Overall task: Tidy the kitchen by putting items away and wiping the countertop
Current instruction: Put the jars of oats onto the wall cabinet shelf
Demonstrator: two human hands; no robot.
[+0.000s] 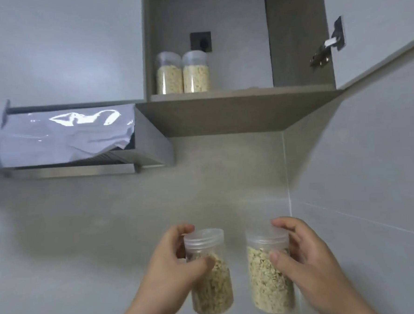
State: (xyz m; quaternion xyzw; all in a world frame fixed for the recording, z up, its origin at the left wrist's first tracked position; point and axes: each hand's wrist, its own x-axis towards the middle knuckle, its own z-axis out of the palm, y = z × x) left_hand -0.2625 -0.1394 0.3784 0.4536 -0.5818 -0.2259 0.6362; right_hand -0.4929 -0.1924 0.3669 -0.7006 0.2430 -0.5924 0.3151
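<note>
Hands: left hand (169,263) gripped the left jar (209,278) and right hand (304,257) gripped the right jar (269,281), both low in the view in front of the wall.
Fingers: on each hand the fingers (202,262) were curled round the jar just below the lid, thumb across the front and the rest behind.
Left jar: clear plastic cylinder with a frosted, ribbed screw lid, filled most of the way with pale, flaky grain and leaning slightly.
Right jar: same shape and lid, same pale filling, near upright.
Gap: a narrow strip of wall showed between the two held jars, so they did not touch.
Cabinet: the matte grey-brown cabinet (298,42) hung above with a square opening, its door (387,24) swung out to the right on a metal hinge (327,45).
Shelf jars: two matching shelf jars (169,74) stood upright, just beside each other, at the left end of the shelf against the left wall.
Open room: a wide stretch of shelf board (240,89) ran from that pair to the right wall.
Socket: a dark square socket (201,42) sat on the back panel above the pair.
Hood: an angular brushed-steel hood (149,141) sat left of the cabinet, its front under wrinkled glossy film (62,139).
Wall: smooth grey tiles (108,223) with a thin pale grout line.
</note>
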